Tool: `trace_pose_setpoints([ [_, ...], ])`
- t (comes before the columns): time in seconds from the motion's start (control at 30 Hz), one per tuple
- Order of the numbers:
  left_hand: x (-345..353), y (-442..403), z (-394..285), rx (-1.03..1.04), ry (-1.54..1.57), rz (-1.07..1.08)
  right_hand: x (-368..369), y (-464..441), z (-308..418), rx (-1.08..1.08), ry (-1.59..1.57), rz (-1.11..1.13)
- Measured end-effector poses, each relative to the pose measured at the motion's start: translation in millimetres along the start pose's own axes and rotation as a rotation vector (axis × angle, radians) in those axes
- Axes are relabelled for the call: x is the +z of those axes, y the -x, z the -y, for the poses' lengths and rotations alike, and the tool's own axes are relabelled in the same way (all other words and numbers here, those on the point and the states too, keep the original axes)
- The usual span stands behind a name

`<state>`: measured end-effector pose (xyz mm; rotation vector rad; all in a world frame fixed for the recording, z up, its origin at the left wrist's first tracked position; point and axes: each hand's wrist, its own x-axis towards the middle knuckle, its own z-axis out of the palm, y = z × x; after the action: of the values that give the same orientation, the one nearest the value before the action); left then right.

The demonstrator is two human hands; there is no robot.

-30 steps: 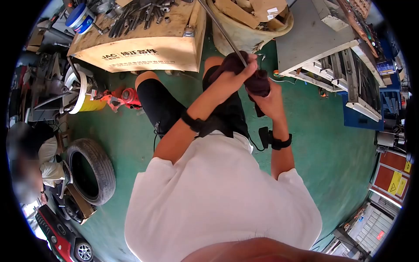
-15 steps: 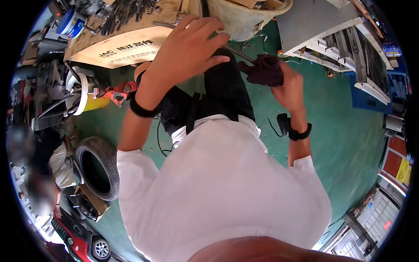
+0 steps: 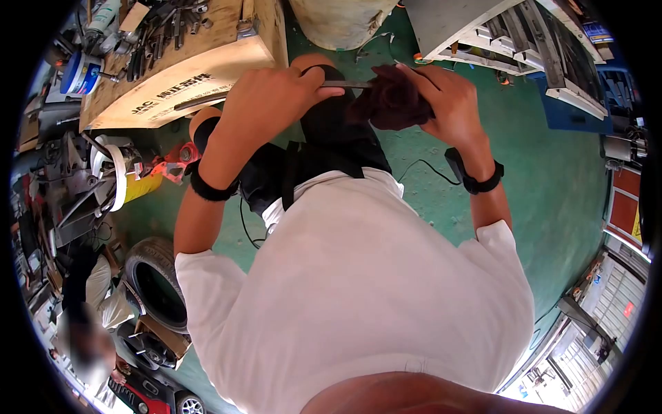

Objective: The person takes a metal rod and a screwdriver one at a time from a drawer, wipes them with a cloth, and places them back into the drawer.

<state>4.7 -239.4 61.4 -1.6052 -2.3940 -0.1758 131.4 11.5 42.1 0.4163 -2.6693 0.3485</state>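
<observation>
In front of my thighs, my left hand [image 3: 279,100] is closed round a long, thin metal bar [image 3: 350,84]. One end of the bar sticks out to the left of that hand, beside the wooden crate. My right hand [image 3: 452,107] grips a crumpled dark maroon rag [image 3: 394,98], which is bunched around the bar's other end. That end is hidden under the cloth. The bar lies nearly level between both hands.
A wooden crate [image 3: 176,86] at upper left carries several sockets and hand tools [image 3: 162,41]. Beyond my knees stands a whitish tub [image 3: 341,24]. A metal cabinet [image 3: 455,27] is at upper right. A tyre [image 3: 155,283] and another person [image 3: 89,331] are at left.
My left hand was spread open over the bar and is now closed on it. The bar has swung from a slant to nearly level. My right hand keeps its hold on the rag.
</observation>
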Motion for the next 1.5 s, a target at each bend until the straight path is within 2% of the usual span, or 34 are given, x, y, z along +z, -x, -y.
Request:
trace_pose_setpoints([
  [0.1,0.2,2.4,-4.3,0.016,0.026,-0.094,-6.6,2.5,1.2,-0.096,0.115,-0.083],
  [0.17,-7.9,2.2,-10.4,-0.087,-0.007,0.033,-10.5,3.2,3.8,-0.085,0.133,-0.091],
  [0.2,-12.6,2.1,-7.3,-0.087,-0.008,0.030,-11.7,3.7,4.2,-0.086,0.135,-0.093],
  [0.27,-21.5,3.6,0.4,-0.097,0.398,-0.085,-14.0,4.2,4.0,-0.038,0.167,-0.126],
  [0.3,-20.8,5.5,-1.2,-0.096,0.392,-0.085,-13.4,6.3,4.0,-0.039,0.166,-0.131],
  [0.37,-21.4,8.3,-4.8,-0.086,1.596,-0.509,-6.6,9.7,0.1,0.164,0.078,-0.174],
  [0.4,-37.4,13.4,-12.7,-0.121,2.279,-0.538,-0.8,12.7,0.0,0.154,0.074,-0.194],
  [0.43,-44.7,13.9,-13.0,-0.143,2.640,-0.644,6.5,17.5,1.4,0.290,-0.066,-0.242],
  [0.47,-41.3,14.8,-8.1,-0.083,2.749,-0.628,13.2,20.0,2.7,0.422,-0.210,-0.283],
  [0.5,-34.4,16.8,-4.6,-0.027,2.861,-0.613,17.9,20.8,4.6,0.405,-0.219,-0.290],
  [0.57,-23.4,18.7,-1.2,0.038,2.809,-0.632,26.2,24.3,9.6,0.565,-0.537,-0.373],
  [0.6,-20.8,18.8,-0.9,0.059,2.820,-0.656,31.5,24.6,11.3,0.524,-0.682,-0.432],
  [0.63,-19.8,19.6,-1.6,0.078,2.836,-0.678,37.4,26.9,11.8,0.521,-0.687,-0.429],
  [0.67,-21.3,20.0,-2.6,0.070,2.961,-0.705,43.4,30.5,11.5,0.583,-0.864,-0.492],
  [0.7,-22.3,20.6,-5.5,0.065,2.960,-0.710,49.2,35.7,11.8,0.647,-1.041,-0.552],
  [0.73,-23.2,21.0,-9.0,0.181,3.012,-0.720,56.9,42.1,11.7,0.647,-1.043,-0.549],
  [0.8,-24.6,21.9,-14.0,0.309,3.054,-0.731,66.7,46.8,11.8,0.676,-1.372,-0.596],
  [0.83,-24.7,22.0,-15.5,0.313,3.061,-0.729,66.7,46.5,15.1,0.668,-1.372,-0.599],
  [0.9,-24.1,14.3,-12.0,0.377,3.050,-0.691,65.6,35.4,24.7,0.614,-1.607,-0.596],
  [0.97,-13.3,12.3,-16.1,0.200,3.132,-0.705,79.9,36.1,29.9,0.552,-1.549,-0.598],
  [1.0,-3.6,10.1,-20.5,-0.161,2.587,-0.679,90.0,38.4,33.2,0.541,-1.536,-0.584],
  [1.03,6.0,7.8,-24.8,-0.452,2.037,-0.540,96.5,36.5,36.4,0.528,-1.521,-0.570],
  [1.07,16.3,7.6,-35.0,-0.580,1.595,-0.423,102.4,34.6,43.1,0.536,-1.514,-0.580],
  [1.13,35.1,14.2,-44.6,-0.449,1.095,-0.256,111.7,23.6,54.9,0.612,-1.530,-0.688],
  [1.17,41.8,18.0,-49.6,-0.434,1.091,-0.258,112.1,17.0,59.6,0.602,-1.525,-0.702],
  [1.23,54.0,23.6,-54.2,-0.543,1.731,-0.123,106.2,-0.3,69.6,0.551,-1.543,-0.711],
  [1.27,59.3,30.0,-50.5,-0.529,1.697,-0.107,99.1,-5.2,76.3,0.469,-1.673,-0.666],
  [1.3,52.2,28.6,-52.0,-0.532,1.697,-0.109,99.3,-8.6,78.6,0.470,-1.675,-0.663],
  [1.37,32.7,24.4,-60.9,-0.431,1.711,-0.441,102.3,-11.8,84.1,0.510,-1.780,-0.603],
  [1.4,33.4,26.3,-64.2,-0.444,1.710,-0.444,106.2,-11.2,91.5,0.517,-1.787,-0.593],
  [1.47,34.6,29.0,-65.6,-0.375,1.349,-0.395,115.6,-15.0,105.1,0.541,-1.726,-0.680],
  [1.5,36.6,32.4,-67.0,-0.399,1.331,-0.416,117.1,-17.7,107.6,0.528,-1.748,-0.649],
])
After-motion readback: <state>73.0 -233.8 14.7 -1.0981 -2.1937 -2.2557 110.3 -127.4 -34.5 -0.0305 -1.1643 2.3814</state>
